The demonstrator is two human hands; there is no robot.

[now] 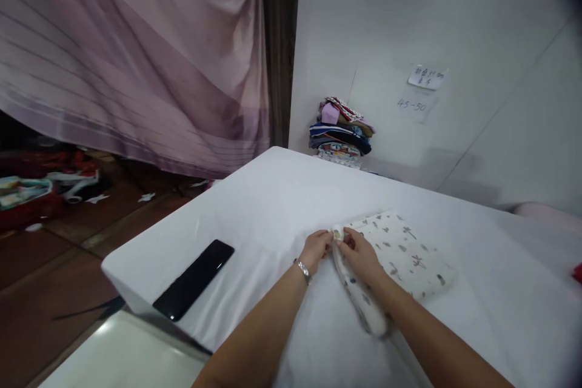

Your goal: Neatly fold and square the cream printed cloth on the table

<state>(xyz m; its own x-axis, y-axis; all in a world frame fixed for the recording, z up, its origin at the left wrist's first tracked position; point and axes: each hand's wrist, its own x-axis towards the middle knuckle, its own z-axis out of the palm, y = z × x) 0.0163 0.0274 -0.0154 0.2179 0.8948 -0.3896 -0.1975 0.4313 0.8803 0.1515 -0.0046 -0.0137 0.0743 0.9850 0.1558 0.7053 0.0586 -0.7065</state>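
Note:
A white cloth with a small leaf and plant print (404,248) lies on the white-covered table (291,194), partly folded. Its near left edge is turned into a narrow strip that runs down toward me between my forearms. My left hand (316,250) pinches the cloth at its far left corner. On the other side of that corner, my right hand (359,251) grips the same fold with thumb and fingers. The two hands are close together, fingertips almost meeting. A bracelet (304,271) circles my left wrist.
A black phone-like slab (194,280) lies at the table's left edge. Folded clothes (341,133) are stacked beyond the far edge by the wall, which carries paper notes (426,77). A pink curtain (182,60) hangs at left. A pale smooth surface (122,354) adjoins the near left.

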